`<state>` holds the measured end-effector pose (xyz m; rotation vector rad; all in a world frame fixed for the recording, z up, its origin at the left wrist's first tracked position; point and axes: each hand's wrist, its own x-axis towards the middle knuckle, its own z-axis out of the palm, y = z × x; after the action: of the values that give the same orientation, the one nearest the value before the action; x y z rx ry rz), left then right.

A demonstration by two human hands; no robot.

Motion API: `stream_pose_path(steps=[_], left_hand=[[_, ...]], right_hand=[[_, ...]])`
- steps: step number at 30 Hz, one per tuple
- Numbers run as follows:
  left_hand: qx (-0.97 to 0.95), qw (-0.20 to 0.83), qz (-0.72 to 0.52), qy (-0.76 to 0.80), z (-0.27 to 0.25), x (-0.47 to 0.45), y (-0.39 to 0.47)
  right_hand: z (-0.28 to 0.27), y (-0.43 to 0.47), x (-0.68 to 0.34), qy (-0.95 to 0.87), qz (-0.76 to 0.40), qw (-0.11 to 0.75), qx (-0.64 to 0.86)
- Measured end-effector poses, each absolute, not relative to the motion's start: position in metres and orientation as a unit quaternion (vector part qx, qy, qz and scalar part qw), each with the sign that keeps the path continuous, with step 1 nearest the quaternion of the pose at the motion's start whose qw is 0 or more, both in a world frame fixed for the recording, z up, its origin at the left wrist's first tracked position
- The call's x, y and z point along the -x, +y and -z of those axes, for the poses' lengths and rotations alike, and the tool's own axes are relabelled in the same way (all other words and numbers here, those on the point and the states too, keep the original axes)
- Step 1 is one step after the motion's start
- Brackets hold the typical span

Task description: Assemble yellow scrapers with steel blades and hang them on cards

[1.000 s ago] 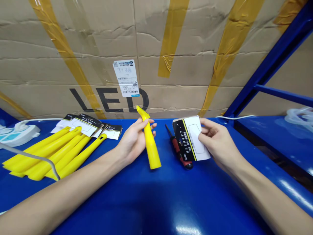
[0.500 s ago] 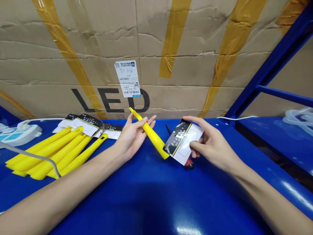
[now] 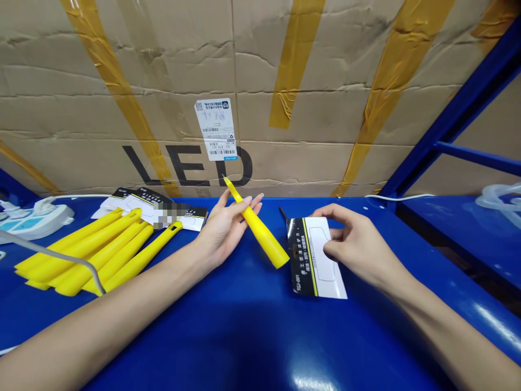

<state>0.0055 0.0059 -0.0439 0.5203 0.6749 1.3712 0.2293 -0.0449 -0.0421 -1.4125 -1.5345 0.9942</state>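
My left hand grips a yellow plastic handle near its narrow end, thumb on top and the other fingers beneath. The wide end of the handle slants down towards the right. In my right hand a black and white printed card is pinched by its right edge. The card hangs close beside the handle's wide end, with a small gap between them. Behind the card a thin dark rod pokes out; the rest of it is hidden.
Several yellow handles lie at the left, with printed cards behind them. A white power strip and a grey cable are on the far left. A large taped carton backs the blue table. Clear tubing lies at the right.
The card in my right hand has turned more upright and faces me, moving slightly down and right. It now covers the red and black end of the rod. The yellow handle has rolled or tilted slightly.
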Motion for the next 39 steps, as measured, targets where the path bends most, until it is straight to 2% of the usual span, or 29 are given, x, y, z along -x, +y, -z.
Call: stream_pose_path(steps=[8, 18, 25, 31, 39], left_hand=[[-0.227, 0.687, -0.612, 0.319, 0.045, -0.006, 0.006], [-0.211, 0.696, -0.611, 0.313, 0.046, -0.004, 0.008], [-0.220, 0.690, -0.611, 0.321, 0.046, -0.003, 0.010], [-0.219, 0.684, -0.614, 0.327, 0.047, -0.002, 0.011], [-0.211, 0.689, -0.611, 0.328, 0.045, 0.001, 0.013]], right_hand=[[0.038, -0.043, -0.231, -0.590, -0.482, 0.351, 0.544], [0.030, -0.047, -0.236, -0.529, -0.592, 0.333, 0.509], [0.039, -0.041, -0.238, -0.550, -0.550, 0.349, 0.524], [0.038, -0.043, -0.242, -0.540, -0.661, 0.308, 0.420], [0.040, -0.040, -0.240, -0.553, -0.580, 0.380, 0.462]])
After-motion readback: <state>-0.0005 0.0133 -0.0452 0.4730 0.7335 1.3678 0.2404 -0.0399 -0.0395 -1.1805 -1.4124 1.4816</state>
